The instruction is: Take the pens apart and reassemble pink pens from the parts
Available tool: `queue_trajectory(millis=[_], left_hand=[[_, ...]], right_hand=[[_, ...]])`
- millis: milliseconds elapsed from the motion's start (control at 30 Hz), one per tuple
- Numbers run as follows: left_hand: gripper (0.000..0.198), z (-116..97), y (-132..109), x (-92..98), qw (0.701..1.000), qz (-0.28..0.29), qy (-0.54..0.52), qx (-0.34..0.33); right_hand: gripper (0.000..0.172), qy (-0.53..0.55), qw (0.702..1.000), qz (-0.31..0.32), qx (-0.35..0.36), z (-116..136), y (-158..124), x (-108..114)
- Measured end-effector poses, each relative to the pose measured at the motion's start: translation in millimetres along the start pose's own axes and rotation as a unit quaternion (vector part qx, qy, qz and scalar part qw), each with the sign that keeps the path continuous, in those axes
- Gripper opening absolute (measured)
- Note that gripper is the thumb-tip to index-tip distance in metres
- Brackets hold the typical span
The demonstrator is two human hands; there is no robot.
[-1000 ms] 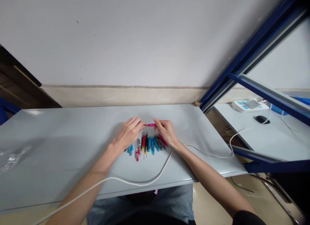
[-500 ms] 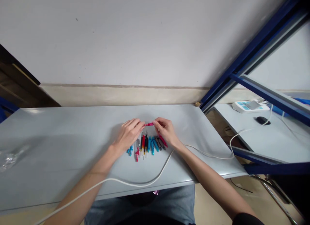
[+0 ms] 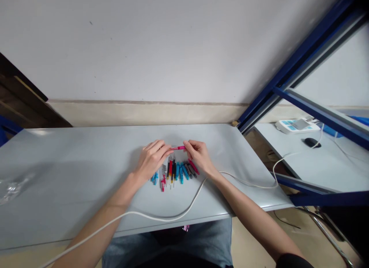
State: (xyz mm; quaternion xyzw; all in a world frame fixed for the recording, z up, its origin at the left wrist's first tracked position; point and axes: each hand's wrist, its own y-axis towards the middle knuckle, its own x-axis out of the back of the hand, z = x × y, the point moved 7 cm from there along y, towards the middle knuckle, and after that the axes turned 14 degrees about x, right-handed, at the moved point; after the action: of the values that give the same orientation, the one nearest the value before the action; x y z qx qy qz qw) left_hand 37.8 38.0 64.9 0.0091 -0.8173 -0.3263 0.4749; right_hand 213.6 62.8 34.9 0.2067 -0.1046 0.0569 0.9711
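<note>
My left hand [image 3: 151,160] and my right hand [image 3: 199,155] meet over the middle of a grey table [image 3: 86,172]. Both pinch the ends of a short pink pen part [image 3: 179,148], held level between their fingertips. Just below the hands lies a row of several pen parts [image 3: 175,171] in blue, red, black and grey, side by side on the table. The left palm hides the left end of that row.
A white cable [image 3: 173,216] curves across the table's near edge and off to the right. Crumpled clear plastic [image 3: 11,189] lies at the far left. A blue metal frame [image 3: 300,68] stands on the right, with a white device [image 3: 296,125] and a black mouse [image 3: 311,142] on the neighbouring table.
The hands have stayed in place with the pink part between them; only the fingers shifted slightly.
</note>
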Motion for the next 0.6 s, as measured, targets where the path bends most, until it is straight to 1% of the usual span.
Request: queue_trajectory(millis=[67,167,267,333,467,600], left_hand=[[0.025,2.4,0.7,0.1,1.0,-0.006,0.001,0.009],[0.027,5.0,1.5,-0.6,1.0,-0.005,-0.001,0.01],[0.026,5.2,0.2,-1.6,1.0,-0.004,-0.009,-0.005],[0.025,4.9,-1.4,-3.4,1.0,-0.001,-0.014,-0.013],[0.024,4.4,-2.7,-5.7,1.0,-0.004,-0.006,-0.022],[0.024,2.6,-1.1,-5.7,0.999,0.004,-0.006,-0.032]], right_hand=[[0.038,0.012,1.0,-0.007,0.022,1.3,2.5,1.9],[0.033,-0.004,0.999,0.005,0.033,-1.3,4.5,4.3],[0.03,-0.048,0.997,0.031,0.046,-1.4,4.0,5.4],[0.028,-0.105,0.991,0.049,0.072,3.2,3.0,5.5],[0.03,-0.222,0.963,0.101,0.112,10.3,-0.5,0.0],[0.034,-0.25,0.954,0.116,0.117,8.3,-2.5,-3.3]])
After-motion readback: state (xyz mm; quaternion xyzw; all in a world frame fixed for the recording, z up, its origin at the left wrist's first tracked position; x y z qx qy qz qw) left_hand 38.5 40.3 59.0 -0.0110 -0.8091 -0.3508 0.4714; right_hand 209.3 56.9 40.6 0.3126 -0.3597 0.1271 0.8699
